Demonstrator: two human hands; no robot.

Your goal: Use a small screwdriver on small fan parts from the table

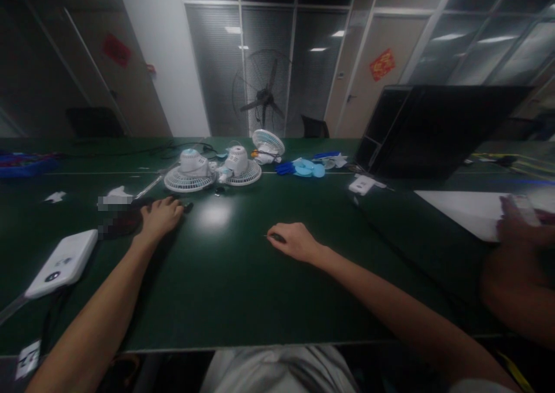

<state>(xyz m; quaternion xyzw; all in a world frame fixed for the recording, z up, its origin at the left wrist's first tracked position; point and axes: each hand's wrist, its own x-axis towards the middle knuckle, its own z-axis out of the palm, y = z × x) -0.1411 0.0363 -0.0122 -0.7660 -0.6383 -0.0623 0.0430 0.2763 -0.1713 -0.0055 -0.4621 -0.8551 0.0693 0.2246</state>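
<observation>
My left hand [162, 217] reaches out over the green table, fingers spread and curved downward. It rests at the edge of a dark, partly blurred item [128, 222], with a small black piece [188, 207] by its fingertips. Closer to the middle, my right hand [297, 240] is closed around a small screwdriver [277, 238] with a dark handle; its thin tip points left. Beyond both hands lie a white fan head [189, 173], a second fan head [240, 167] beside it, and a third [269, 144] tilted behind. A tiny dark part [219, 191] sits in front of them.
A white device [65, 263] with a cable lies at left. Light blue discs [309, 168] and blue gloves [284, 168] are behind. A large black monitor [437, 133] stands at right, near a white box [363, 184]. Another person's hand [518, 222] is at the far right.
</observation>
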